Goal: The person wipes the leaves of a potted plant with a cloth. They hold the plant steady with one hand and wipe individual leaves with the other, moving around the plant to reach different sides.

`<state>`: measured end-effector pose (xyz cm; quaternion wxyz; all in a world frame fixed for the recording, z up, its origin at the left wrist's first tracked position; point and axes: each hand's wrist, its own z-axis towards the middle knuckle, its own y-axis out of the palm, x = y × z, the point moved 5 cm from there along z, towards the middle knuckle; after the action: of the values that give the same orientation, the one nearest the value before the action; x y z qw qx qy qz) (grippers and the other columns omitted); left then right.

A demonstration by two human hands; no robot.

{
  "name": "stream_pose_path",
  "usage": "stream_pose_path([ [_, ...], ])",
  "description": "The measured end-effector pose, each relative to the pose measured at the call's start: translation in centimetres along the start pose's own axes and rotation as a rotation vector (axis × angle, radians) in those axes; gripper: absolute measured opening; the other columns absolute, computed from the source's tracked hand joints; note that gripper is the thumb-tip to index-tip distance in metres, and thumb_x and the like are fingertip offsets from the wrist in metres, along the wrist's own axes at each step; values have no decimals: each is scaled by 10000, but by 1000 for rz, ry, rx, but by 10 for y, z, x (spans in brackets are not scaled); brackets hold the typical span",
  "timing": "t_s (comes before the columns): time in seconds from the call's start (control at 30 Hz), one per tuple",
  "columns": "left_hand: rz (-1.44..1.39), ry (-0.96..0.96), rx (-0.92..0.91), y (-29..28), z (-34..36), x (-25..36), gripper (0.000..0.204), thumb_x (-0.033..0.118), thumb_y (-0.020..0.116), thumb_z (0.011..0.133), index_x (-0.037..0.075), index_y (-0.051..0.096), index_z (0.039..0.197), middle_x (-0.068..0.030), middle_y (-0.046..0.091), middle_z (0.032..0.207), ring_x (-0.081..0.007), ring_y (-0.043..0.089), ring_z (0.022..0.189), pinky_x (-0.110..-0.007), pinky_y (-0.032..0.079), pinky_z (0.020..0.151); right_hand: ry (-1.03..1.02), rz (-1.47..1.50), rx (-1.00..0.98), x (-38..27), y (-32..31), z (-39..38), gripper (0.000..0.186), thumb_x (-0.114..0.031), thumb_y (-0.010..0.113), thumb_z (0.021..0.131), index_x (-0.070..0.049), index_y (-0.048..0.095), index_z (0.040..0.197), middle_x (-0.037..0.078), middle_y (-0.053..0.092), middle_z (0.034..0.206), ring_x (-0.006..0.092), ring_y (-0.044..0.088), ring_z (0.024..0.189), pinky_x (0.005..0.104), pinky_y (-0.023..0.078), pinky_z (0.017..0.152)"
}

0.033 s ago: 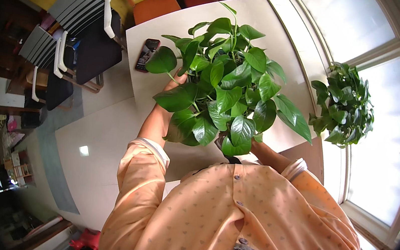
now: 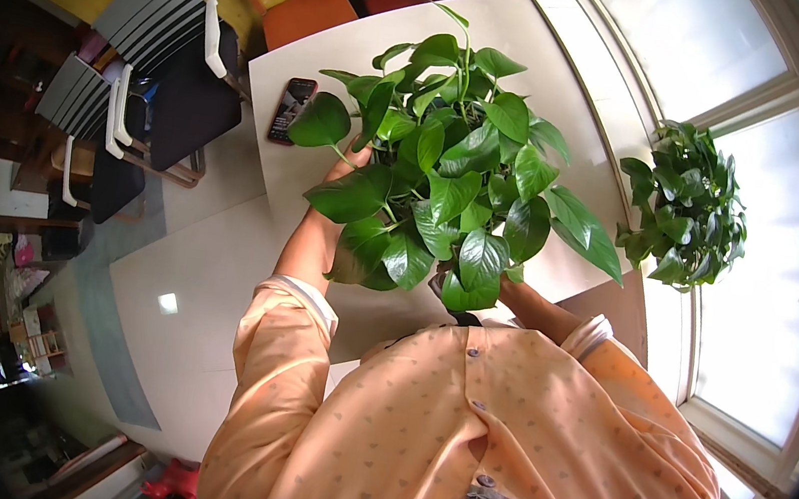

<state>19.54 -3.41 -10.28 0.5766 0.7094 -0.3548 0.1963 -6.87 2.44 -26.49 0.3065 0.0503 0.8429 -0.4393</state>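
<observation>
A leafy green potted plant [image 2: 468, 150] with broad heart-shaped leaves fills the middle of the view, above the near part of a pale table [image 2: 295, 49]. Its pot is hidden under the foliage. My left hand [image 2: 355, 156] reaches to the plant's left side, with its fingers mostly covered by leaves. From the right, my right forearm [image 2: 543, 312] goes in under the lower leaves, and the hand at its end is hidden. I cannot make out how either hand grips. A phone [image 2: 293, 110] lies on the table left of the plant.
A second leafy plant [image 2: 679, 211] stands on the sill by the bright window [image 2: 762, 257] at right. Grey slatted chairs [image 2: 153, 10] with dark seats are at left. Beyond the table's far edge stands an orange wooden chair [image 2: 307, 15].
</observation>
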Motion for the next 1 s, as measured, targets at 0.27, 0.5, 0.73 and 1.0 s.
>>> stream_pose_path([
  [0.27, 570, 175, 167, -96, 9, -16, 442, 201, 536, 951, 16, 453, 1343, -64, 587, 1173, -126, 572, 1001, -273, 464, 868, -279, -46, 151, 28, -51, -3, 318, -297, 634, 821, -86, 648, 1058, 182, 682, 904, 338, 662, 839, 416, 526, 726],
  [0.5, 183, 205, 680, -97, -106, -33, 205, 162, 598, 899, 20, 616, 1046, -78, 654, 914, -144, 617, 756, -270, 476, 697, 39, -199, 400, 49, -115, -30, 481, -318, 676, 742, -111, 546, 1157, 159, 640, 946, 361, 611, 881, 460, 490, 770],
  [0.73, 198, 328, 1041, -60, -207, -58, 227, 165, 619, 871, 2, 622, 1029, -120, 683, 887, -184, 648, 791, -293, 477, 752, 20, -464, 63, 70, -59, -22, 860, -274, 750, 655, -136, 344, 1401, 147, 414, 1279, 355, 443, 1167, 535, 375, 922],
  [1.0, 248, 778, 554, 128, -205, -7, 215, 106, 530, 898, -48, 622, 1016, -149, 684, 858, -219, 654, 769, -306, 497, 741, 27, 36, 209, 110, -89, -13, 510, -131, 699, 630, -61, 622, 1130, 155, 604, 1023, 334, 577, 944, 396, 492, 795],
])
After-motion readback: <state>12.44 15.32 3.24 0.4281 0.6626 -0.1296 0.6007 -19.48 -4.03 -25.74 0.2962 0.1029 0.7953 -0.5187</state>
